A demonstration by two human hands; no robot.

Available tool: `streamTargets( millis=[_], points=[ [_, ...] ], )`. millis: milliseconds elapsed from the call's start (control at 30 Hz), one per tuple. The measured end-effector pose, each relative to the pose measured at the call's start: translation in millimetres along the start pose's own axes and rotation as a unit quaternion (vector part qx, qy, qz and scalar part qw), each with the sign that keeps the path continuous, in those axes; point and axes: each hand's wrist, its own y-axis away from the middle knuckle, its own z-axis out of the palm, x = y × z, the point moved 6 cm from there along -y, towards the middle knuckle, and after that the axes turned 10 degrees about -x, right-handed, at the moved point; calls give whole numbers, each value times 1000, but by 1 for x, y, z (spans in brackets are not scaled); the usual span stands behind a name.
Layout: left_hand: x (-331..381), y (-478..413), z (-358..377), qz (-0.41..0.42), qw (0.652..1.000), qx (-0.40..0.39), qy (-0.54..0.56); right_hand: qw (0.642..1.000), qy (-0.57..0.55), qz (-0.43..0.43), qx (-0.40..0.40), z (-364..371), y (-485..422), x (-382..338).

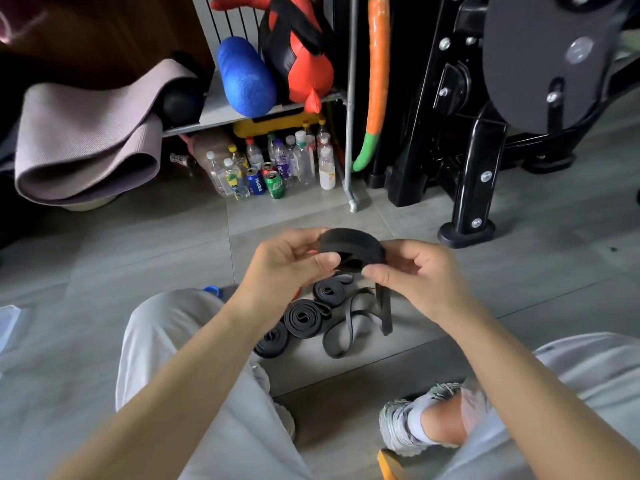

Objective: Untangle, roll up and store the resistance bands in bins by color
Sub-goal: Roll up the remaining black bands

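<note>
A black resistance band (349, 244) is partly wound into a roll held above the floor between both hands. My left hand (287, 265) pinches the roll's left side. My right hand (412, 271) grips its right side, and the band's loose tail (384, 306) hangs down from it to the floor. On the tiles below lie three rolled black bands (304, 318), (329, 291), (272, 341). Beside them an unrolled black band (346, 327) lies in loose loops. A bit of red shows behind my left hand.
My knees in light trousers and a grey shoe (401, 427) frame the work spot. Ahead stand bottles and cans (273, 168) under a metal shelf (242, 112), a folded mat (90, 140) at left, a black gym machine (485, 133) at right. A blue object (212, 291) peeks beside my left knee.
</note>
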Motion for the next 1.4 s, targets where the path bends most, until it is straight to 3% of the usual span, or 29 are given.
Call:
streamTargets(
  millis=[100, 167, 200, 267, 300, 367, 500, 567, 633, 700, 833, 933, 1000, 1067, 1133, 1200, 1267, 1333, 1400],
  points=[
    [-19, 2, 14, -18, 982, 15, 188, 999, -9, -31, 28, 3, 3, -3],
    [-26, 2, 17, -38, 981, 20, 187, 999, 3, -36, 37, 1, 5, 0],
    [-25, 1, 15, -44, 992, 23, 120, 999, 20, -29, 33, 0, 5, 2],
    [-15, -2, 7, -33, 988, 17, -153, 997, 81, -6, 20, -2, 4, 8],
    [-7, -4, 6, -15, 958, 6, -285, 992, 124, 3, 14, -2, 3, 10],
    [6, -5, 14, 20, 894, -41, -447, 976, 218, 9, -2, 0, 1, 11],
    [19, -6, 28, 60, 792, -96, -600, 955, 292, 1, -51, 10, -4, 5],
    [20, -8, 22, 47, 804, -84, -587, 962, 266, 6, -58, 10, -4, 2],
    [19, -9, 13, 25, 855, -57, -515, 974, 221, 24, -47, 6, -3, 3],
    [18, -8, 3, 17, 909, -23, -416, 985, 168, 38, -34, 3, -1, 5],
    [8, -6, -1, 33, 984, 15, -172, 999, 32, 22, -26, 4, 2, 4],
    [-10, -4, 9, 8, 997, 26, 78, 999, -24, -22, 19, 5, 6, -2],
    [-19, -2, 16, -15, 987, 28, 158, 998, -12, -33, 49, 5, 8, -3],
    [-22, -1, 15, -30, 992, 39, 117, 997, 37, -34, 52, 4, 8, -1],
    [-14, -3, 9, -17, 995, 32, -88, 995, 87, -29, 37, 3, 8, 2],
    [0, -4, 9, 13, 950, -7, -313, 991, 133, -21, 18, 4, 6, 5],
    [10, -6, 15, 32, 889, -55, -453, 985, 171, -14, -3, 7, 4, 6],
    [18, -8, 16, 24, 862, -67, -502, 982, 188, -17, -18, 10, 2, 4],
    [24, -8, 12, 18, 885, -51, -462, 991, 135, -13, -18, 8, 1, 2]
  ],
)
